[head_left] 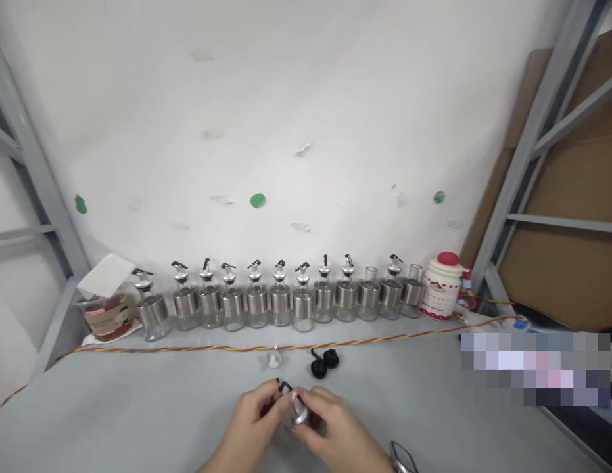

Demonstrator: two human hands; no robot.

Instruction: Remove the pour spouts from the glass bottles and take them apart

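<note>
While both hands work close together, a small silver pour spout with a black lever sits between them, low in the middle, above the gray surface. Ten clear glass bottles with shiny steel bands stand in a row by the white wall, each with a silver and black top. Two clear glass bottles with bare necks stand near the right end of the row. So most of the row looks done, and two bottles look left without tops. In front of the row lie a small silver round piece and two black round pieces. The spout may be only partly put together, but it is hard to be sure.

The left hand reaches up from the bottom and leans in. Its thumb and fingers pinch the spout near the lever. The right hand leans in from the other side, with a dark-faced watch on its wrist. Its thumb and fingers curl round the spout's wide end. Some fingertips are hidden.
</note>
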